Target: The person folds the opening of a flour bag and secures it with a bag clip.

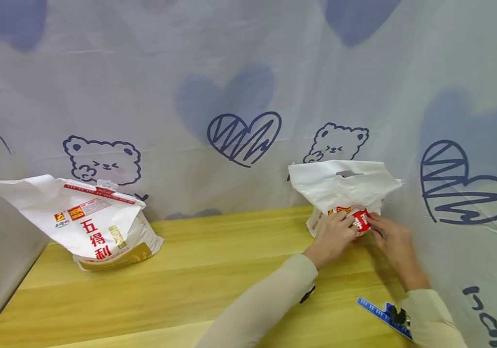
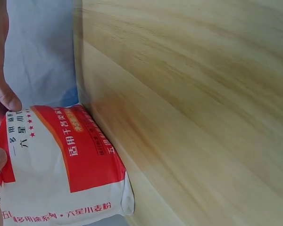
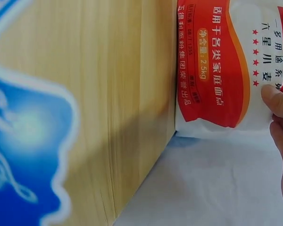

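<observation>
Flour bag [image 1: 337, 188] — white, red-printed, slotted near its top — is gripped by 2 hands [image 1: 333, 237] [image 1: 394, 241].

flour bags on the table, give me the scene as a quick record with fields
left bag: white, red-and-white clip across it
right bag: white and red, slotted top flap raised
left hand: grips right bag's front
right hand: pinches right bag's front, toward its right edge
blue clip: on wooden table, apart from both bags

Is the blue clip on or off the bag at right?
Off: the blue clip lies on the table, apart from the right bag.
</observation>
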Demonstrator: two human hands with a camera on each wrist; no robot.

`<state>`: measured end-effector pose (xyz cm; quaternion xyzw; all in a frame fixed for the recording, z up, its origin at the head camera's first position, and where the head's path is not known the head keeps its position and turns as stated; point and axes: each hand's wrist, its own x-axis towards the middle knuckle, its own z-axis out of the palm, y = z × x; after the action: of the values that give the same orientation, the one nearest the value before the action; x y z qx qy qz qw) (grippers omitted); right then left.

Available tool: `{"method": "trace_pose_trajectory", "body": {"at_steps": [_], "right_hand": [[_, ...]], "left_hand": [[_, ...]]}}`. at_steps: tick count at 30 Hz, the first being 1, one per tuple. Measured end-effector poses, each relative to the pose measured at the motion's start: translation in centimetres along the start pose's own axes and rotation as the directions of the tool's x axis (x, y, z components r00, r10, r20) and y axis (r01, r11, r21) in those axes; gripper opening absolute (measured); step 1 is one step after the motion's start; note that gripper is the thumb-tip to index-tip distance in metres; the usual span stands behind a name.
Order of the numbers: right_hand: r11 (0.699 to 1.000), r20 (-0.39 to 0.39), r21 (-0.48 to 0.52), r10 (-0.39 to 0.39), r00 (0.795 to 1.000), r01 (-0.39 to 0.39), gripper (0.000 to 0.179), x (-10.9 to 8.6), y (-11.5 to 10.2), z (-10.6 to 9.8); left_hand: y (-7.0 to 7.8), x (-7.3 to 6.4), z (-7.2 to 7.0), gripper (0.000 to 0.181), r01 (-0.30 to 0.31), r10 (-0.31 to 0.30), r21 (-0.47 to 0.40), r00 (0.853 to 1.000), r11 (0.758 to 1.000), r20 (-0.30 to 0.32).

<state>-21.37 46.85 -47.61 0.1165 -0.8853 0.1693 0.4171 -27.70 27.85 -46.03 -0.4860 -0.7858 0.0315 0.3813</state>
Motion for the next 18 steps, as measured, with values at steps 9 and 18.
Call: {"method": "trace_pose_trajectory", "body": {"at_steps": [9, 18], "right_hand": [[0.999, 0.012, -0.035, -0.015, 1.000, 0.015, 0.043, -0.3, -2.9, 0.8], [0.997, 0.014, 0.020, -0.074, 0.997, 0.073, 0.042, -0.1, -6.5, 1.8]], "left_hand": [[-1.4, -2.4, -1.1, 0.013, 0.025, -0.026, -0.014, 0.999, 1.000, -0.023], [-3.3, -6.1, -2.4, 0.012, 0.025, -0.030, -0.027, 0.984, 0.999, -0.175]]}}
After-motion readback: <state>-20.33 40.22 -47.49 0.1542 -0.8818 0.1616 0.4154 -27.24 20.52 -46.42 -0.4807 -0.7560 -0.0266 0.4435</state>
